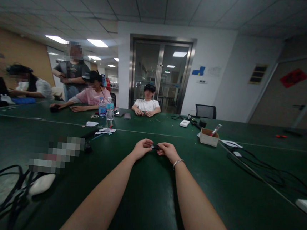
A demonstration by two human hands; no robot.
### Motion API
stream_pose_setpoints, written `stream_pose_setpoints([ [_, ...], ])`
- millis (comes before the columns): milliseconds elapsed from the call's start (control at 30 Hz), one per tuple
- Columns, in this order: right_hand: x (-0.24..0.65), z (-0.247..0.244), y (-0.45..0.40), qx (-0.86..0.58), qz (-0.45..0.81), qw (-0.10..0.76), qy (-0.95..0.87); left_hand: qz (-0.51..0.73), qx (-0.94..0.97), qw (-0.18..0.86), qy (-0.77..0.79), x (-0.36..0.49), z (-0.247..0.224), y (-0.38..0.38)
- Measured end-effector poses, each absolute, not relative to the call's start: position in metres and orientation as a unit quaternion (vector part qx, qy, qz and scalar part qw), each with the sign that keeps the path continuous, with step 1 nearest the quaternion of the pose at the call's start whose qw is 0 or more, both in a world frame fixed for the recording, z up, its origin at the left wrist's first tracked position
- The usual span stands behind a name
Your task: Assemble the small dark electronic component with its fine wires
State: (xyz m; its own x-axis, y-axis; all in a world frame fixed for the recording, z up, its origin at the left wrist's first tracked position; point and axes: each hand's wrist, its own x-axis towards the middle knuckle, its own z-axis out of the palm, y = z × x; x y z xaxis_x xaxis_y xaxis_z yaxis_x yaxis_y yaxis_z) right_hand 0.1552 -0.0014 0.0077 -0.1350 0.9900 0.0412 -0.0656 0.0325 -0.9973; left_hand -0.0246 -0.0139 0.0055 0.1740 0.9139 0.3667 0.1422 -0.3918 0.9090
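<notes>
A small black object with a light, silvery left end point(155, 147) is between my hands, just above or on the green table point(147, 186); its exact kind is too small to tell. My left hand point(142, 149) pinches its silvery end with thumb and fingertips. From the other side, my right hand point(169, 152) grips the black end, fingers curled round and partly hiding it. A silver bracelet point(178, 163) circles my right wrist. Both forearms stretch forward over the tabletop.
Right of my hands stands a small box point(209, 138) with a clear tube in it. Black cables point(261, 169) trail on the right, others beside a white mouse point(42, 184) on the left. Water bottles point(110, 110) stand farther back. Several people sit or stand across the table.
</notes>
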Motion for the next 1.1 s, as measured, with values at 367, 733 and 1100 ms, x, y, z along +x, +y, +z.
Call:
stream_pose_setpoints([
  [367, 0.155, 0.008, -0.002, -0.439, 0.541, 0.490, -0.524, 0.508, 0.647, 0.406, 0.398, -0.026, 0.001, -0.011],
  [733, 0.155, 0.013, -0.010, -0.416, 0.565, 0.505, -0.503, 0.484, 0.653, 0.392, 0.431, -0.026, -0.006, -0.002],
  [1100, 0.156, 0.014, -0.010, -0.422, 0.565, 0.509, -0.495, 0.462, 0.678, 0.367, 0.437, -0.028, -0.008, -0.001],
])
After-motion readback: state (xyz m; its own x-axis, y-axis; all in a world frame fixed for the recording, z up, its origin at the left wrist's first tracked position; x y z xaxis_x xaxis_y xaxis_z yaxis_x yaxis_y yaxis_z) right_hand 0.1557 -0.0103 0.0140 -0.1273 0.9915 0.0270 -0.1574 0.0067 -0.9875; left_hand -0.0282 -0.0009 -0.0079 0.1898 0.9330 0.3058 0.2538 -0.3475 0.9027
